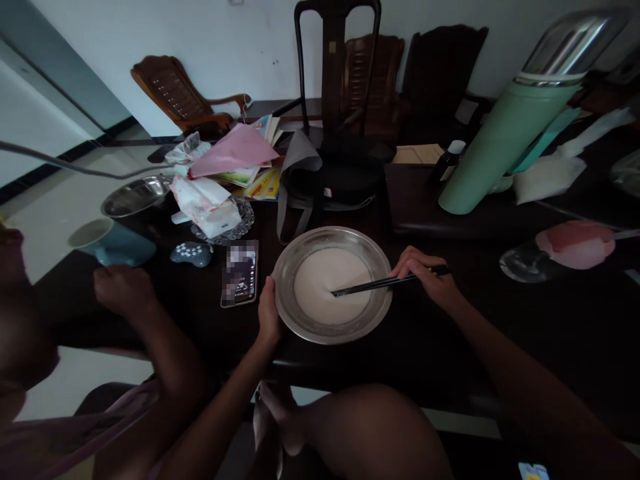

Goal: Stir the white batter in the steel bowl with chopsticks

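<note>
A round metal bowl (334, 337) stands on the dark table close in front of me, with a pale, creamy liquid (320, 283) inside. My left hand (270, 312) grips the bowl's left side, thumb up by the rim and the other fingers hidden beneath. In my right hand (424, 272) is a pair of dark chopsticks (367, 287), held closed together over the bowl's right rim. Their tips dip into the liquid near its middle. Just left of the bowl lies a phone (241, 275) with a lit screen.
Another person's hand (125, 288) rests at the left, by a blue mug (117, 243) and a game controller (191, 254). Behind them are a metal basin (135, 200) and a tissue pack (210, 210). A black bag (345, 177) lies beyond the bowl; a green thermos (505, 147) stands right.
</note>
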Tool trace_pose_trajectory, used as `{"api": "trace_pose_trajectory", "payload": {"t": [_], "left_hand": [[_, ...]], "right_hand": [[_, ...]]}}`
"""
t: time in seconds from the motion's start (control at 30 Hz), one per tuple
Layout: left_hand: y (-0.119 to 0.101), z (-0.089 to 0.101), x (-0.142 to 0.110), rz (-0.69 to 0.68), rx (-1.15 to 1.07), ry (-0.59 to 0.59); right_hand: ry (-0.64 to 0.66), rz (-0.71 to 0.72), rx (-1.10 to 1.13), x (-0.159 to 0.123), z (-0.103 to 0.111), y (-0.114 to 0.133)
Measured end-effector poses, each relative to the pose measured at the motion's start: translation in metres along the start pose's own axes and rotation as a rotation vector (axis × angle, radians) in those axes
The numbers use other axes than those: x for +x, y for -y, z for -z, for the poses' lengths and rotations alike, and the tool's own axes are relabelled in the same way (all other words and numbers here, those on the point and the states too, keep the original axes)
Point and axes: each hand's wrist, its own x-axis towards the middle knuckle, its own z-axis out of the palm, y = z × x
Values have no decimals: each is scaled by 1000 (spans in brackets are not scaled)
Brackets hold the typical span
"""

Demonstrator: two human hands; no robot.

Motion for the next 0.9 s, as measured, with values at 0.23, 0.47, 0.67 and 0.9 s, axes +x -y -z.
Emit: {"api": "trace_pose_trajectory", "payload": {"t": [0.23,0.47,0.67,0.9], "left_hand": [[-1,2,-1,-2,68,-103],[-3,0,-3,12,24,-69],[-4,1,-3,-19,33,-26],[-7,-3,-5,33,10,-84]], "right_hand": [[-36,-23,-15,0,1,-2],[35,-22,-71,1,-1,1],[20,-23,-19,0,-1,0],[-27,-7,-8,0,1,-2]]}}
